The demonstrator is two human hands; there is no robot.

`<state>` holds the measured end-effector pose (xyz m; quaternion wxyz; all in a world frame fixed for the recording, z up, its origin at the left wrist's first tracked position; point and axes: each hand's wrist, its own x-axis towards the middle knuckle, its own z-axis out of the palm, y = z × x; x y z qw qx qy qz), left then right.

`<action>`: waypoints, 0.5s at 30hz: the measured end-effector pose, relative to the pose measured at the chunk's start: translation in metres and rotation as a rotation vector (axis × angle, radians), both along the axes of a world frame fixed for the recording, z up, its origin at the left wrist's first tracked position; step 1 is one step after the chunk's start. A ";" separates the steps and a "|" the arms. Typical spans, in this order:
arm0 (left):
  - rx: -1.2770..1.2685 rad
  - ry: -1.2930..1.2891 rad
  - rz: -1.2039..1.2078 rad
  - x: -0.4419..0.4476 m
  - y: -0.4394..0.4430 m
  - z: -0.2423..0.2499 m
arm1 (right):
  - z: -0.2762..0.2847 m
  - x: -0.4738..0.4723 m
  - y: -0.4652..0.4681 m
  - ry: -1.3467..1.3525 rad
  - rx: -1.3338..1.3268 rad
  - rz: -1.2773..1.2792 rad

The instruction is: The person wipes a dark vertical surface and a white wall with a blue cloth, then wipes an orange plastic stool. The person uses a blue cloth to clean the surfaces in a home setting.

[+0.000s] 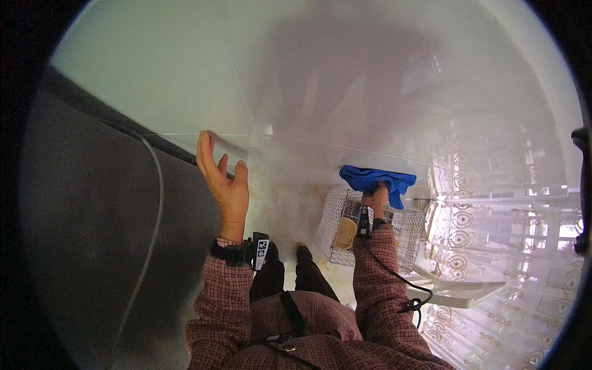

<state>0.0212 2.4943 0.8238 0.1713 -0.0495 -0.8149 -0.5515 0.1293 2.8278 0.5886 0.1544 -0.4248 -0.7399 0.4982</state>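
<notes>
My right hand (378,192) is mostly hidden behind a bunched blue cloth (379,178), which it presses flat against the glossy pale wall (296,92). A thin horizontal seam crosses the wall just above the cloth. My left hand (226,180) is raised with its fingers apart and holds nothing. It is beside the edge of a large dark grey panel (101,194); I cannot tell whether its fingertips touch the wall. Straps with small devices are around both wrists.
A white wire basket (340,222) below my right forearm contains a tan oval object (344,233). A white frame (458,291) stands at lower right, near a patterned sheer curtain (504,277). A pale cable (157,194) hangs across the dark panel. A black cord (393,273) trails from my right wrist.
</notes>
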 end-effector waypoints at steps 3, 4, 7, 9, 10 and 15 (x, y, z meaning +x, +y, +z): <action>-0.039 0.010 -0.030 0.000 -0.001 -0.004 | -0.018 -0.003 -0.024 -0.352 0.535 0.343; -0.044 0.005 -0.035 0.000 -0.001 -0.006 | -0.022 -0.009 -0.040 -0.280 0.497 0.358; -0.059 0.037 -0.062 -0.001 -0.003 -0.014 | -0.023 -0.035 -0.101 -0.218 0.189 0.325; -0.074 0.058 -0.088 -0.001 -0.003 -0.019 | -0.021 -0.057 -0.144 -0.293 0.205 0.412; -0.085 0.065 -0.093 -0.001 -0.005 -0.022 | -0.019 -0.069 -0.165 -0.268 0.133 0.403; -0.056 0.058 -0.103 -0.001 -0.007 -0.032 | 0.013 -0.095 -0.222 -0.168 0.031 0.477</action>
